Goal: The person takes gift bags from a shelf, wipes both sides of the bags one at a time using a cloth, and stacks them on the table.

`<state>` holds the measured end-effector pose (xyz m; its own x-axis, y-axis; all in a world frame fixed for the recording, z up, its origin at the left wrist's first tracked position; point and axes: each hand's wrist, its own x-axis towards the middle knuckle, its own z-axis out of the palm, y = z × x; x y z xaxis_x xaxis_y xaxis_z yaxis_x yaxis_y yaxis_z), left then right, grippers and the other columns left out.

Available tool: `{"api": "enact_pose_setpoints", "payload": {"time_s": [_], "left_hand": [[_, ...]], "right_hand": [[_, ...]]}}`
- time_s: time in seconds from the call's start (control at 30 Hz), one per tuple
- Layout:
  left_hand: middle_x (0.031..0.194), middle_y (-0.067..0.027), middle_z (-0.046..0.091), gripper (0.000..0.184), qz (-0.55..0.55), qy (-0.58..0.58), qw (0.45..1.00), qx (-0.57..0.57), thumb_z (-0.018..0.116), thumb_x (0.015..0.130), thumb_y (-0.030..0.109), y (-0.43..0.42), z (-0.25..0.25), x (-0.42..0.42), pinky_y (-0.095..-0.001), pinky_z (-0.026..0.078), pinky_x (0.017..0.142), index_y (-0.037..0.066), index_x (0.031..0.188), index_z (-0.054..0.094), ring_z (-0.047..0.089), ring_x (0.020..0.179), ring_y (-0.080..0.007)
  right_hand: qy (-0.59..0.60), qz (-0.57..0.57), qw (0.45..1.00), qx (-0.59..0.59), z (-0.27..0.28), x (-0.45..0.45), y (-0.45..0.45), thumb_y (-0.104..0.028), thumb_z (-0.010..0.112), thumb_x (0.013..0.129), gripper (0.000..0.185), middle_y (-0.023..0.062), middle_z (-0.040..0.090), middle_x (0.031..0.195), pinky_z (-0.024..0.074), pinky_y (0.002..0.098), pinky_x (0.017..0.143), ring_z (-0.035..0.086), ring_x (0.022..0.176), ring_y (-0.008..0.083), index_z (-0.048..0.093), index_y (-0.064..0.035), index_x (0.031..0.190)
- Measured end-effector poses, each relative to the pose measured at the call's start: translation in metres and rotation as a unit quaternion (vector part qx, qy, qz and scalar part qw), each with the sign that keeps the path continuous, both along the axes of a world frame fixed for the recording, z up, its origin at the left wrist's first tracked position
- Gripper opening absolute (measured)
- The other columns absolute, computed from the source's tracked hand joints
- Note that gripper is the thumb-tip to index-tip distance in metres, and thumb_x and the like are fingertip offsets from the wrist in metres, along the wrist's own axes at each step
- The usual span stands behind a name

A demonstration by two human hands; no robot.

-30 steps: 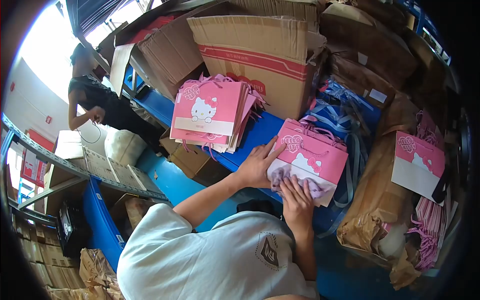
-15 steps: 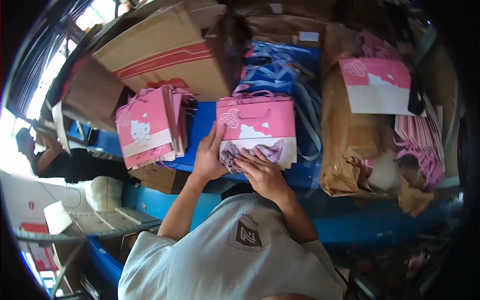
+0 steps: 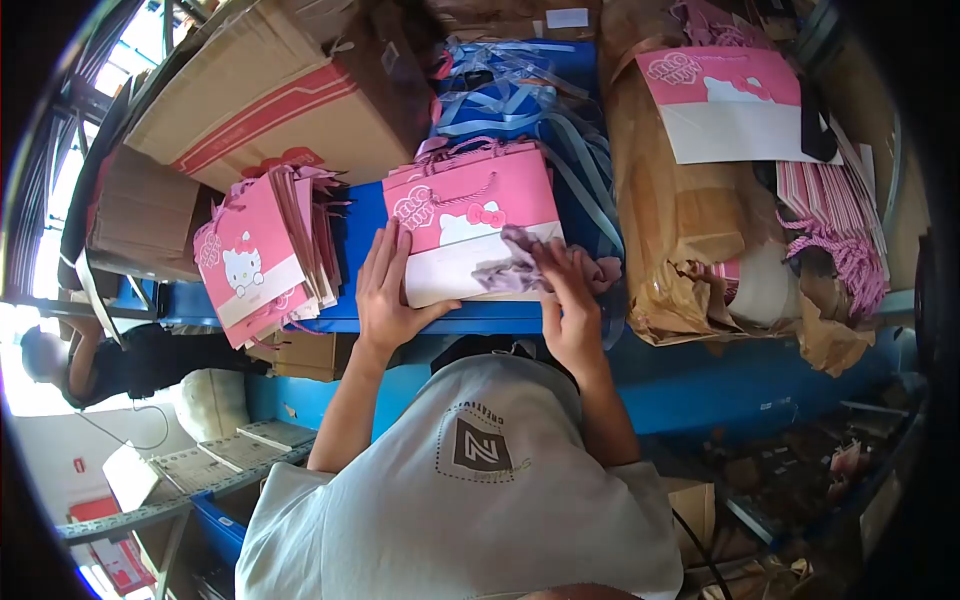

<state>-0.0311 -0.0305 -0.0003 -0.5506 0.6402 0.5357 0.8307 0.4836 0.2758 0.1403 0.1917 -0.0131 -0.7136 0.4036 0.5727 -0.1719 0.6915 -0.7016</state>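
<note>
Gift bag (image 3: pixel 435 272), pink and white, one: the landmark, lying on the blue table, handles away from the person.
Left hand (image 3: pixel 385 305): at the bag's left edge, fingers nearly straight, thumb spread along the lower edge; steadying, not gripping.
Right hand (image 3: pixel 572 310): at the bag's lower right, fingers bent round a bunched purple cloth (image 3: pixel 512 268).
Bag stack (image 3: pixel 250 275): left of the bag.
Blue ribbons (image 3: pixel 490 113): beyond it.
Handling note: light, flat cloth pressure and a firm left edge should best avoid creasing.
</note>
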Motion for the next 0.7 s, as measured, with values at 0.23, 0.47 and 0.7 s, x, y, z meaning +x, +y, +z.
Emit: {"api": "enact_pose_setpoints", "payload": {"time_s": [0.23,0.47,0.7], "left_hand": [[0.161,-0.0243,0.054,0.086,-0.004,0.002,0.999,0.039,0.086,0.088,0.047,-0.007,-0.015,0.001,-0.0502,0.049,0.117,0.001,0.155,0.056,0.053,0.147,-0.046],[0.155,-0.0262,0.057,0.063,0.011,-0.043,0.998,0.046,0.075,0.101,0.036,-0.008,-0.012,0.003,-0.0471,0.051,0.114,0.0,0.15,0.059,0.056,0.142,-0.0447],[0.119,-0.0224,0.076,0.037,0.149,-0.065,0.986,0.042,0.059,0.112,0.028,-0.027,-0.024,0.005,-0.0408,0.062,0.088,-0.004,0.128,0.068,0.075,0.1,-0.0374]], "right_hand": [[0.042,-0.082,0.991,-0.099,0.005,-0.002,0.005,-0.005,0.061,0.107,0.031,0.019,0.076,0.126,0.0546,0.0321,0.091,0.072,0.105,0.0276,0.065,0.004,0.136],[0.002,-0.098,0.964,-0.247,-0.012,0.002,0.008,-0.008,0.062,0.107,0.027,0.0152,0.078,0.104,0.0546,0.0337,0.069,0.069,0.078,0.0248,0.067,0.0014,0.131],[0.035,-0.08,0.971,-0.221,-0.018,-0.002,0.008,-0.01,0.061,0.109,0.026,0.0118,0.077,0.104,0.0538,0.029,0.07,0.068,0.08,0.0177,0.068,0.0017,0.131]]}}
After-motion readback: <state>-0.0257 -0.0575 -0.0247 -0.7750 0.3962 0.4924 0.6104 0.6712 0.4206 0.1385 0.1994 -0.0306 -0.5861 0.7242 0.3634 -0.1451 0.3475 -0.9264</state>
